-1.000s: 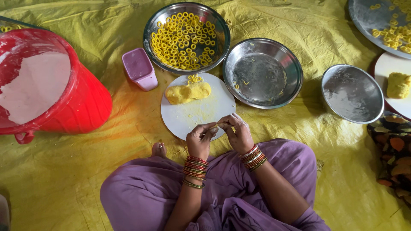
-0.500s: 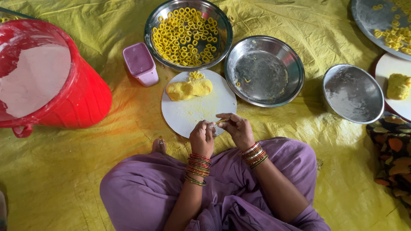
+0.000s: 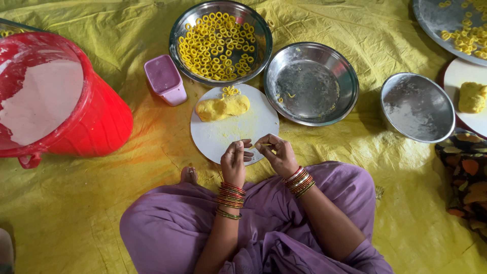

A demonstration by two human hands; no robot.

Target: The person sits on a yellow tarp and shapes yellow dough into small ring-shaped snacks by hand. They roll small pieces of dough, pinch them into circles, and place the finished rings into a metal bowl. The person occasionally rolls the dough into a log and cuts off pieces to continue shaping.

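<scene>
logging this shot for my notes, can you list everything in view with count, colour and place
dough strip: 1, yellow, thin, pinched between both hands
round board: 1, white, in front of the knees
dough lump: 1, yellow, on the board's far side
bowl of rings: 1, steel, full of yellow rings, beyond the board
empty bowls: 2, steel, right of the board
small tub: 1, purple, left of the ring bowl
bucket: 1, red, far left
tray: 1, steel, top right, with rings
second board: 1, white, right edge, with a dough lump
sheet: 1, yellow, under everything
left hand: bangles at wrist
right hand: bangles at wrist
</scene>
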